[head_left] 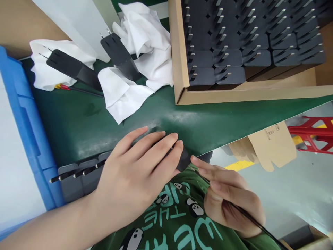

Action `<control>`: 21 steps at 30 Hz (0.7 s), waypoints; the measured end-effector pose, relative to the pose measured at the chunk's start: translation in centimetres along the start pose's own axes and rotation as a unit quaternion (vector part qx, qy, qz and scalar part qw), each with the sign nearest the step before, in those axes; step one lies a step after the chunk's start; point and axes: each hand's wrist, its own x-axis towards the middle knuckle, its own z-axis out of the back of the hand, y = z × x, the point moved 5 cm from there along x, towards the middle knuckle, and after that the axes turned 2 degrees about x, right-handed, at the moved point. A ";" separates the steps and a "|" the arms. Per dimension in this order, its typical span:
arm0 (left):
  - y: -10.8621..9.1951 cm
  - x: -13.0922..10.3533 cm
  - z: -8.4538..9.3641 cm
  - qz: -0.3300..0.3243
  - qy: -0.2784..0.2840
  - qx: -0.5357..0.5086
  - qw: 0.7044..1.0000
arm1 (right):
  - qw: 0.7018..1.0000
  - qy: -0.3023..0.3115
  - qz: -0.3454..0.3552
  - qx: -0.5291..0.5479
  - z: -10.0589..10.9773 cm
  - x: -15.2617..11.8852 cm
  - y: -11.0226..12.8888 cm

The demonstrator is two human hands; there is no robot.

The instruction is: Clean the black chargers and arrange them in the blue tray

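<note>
The left hand (135,173) lies spread palm-down across a row of dark plug adapters (70,187) near the table edge, probably to steady them close to the body; its thumb is hidden, so I cannot tell whether it truly grips or only rests, though its fingers reach over the dark block (184,160) at the near right. The right hand (234,201) is closed in a pinch on a thin black tool (246,215), held slantwise like a pen, seemingly for fine control, its tip just beside that block. On the green table (145,104), 2 black adapters (75,69) (119,57) lean on crumpled white cloths (125,93), which perhaps cushion their casings. The cardboard box (249,93) holds more packed upright, prongs up, likely to spare the pins, while a blue bin (28,114) stands at the far left, beside the row
</note>
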 end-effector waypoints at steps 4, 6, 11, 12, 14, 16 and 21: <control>-0.1 0.0 0.0 -0.002 -0.002 0.001 1.000 | 1.000 -0.007 -0.004 0.019 0.0 -0.2 -0.2; -0.1 0.0 0.1 -0.001 -0.001 0.002 1.000 | 1.000 -0.013 -0.001 0.027 0.0 -0.3 -0.4; -0.1 -0.1 0.1 0.001 -0.002 0.004 1.000 | 0.999 0.005 0.023 0.029 -0.1 -0.4 -0.7; -0.1 0.0 0.1 0.000 -0.003 0.003 1.000 | 0.999 0.004 0.025 0.030 -0.1 -0.3 -0.7; -0.1 0.0 0.0 0.000 0.000 0.001 1.000 | 0.999 0.004 0.028 0.034 0.0 -0.3 -0.7; -0.1 0.0 -0.1 0.001 0.000 0.001 1.000 | 0.999 0.002 0.023 0.036 0.0 -0.2 -0.7; 0.0 -0.1 0.1 0.003 -0.002 0.002 1.000 | 0.997 0.029 0.037 0.056 -0.1 -0.2 -0.9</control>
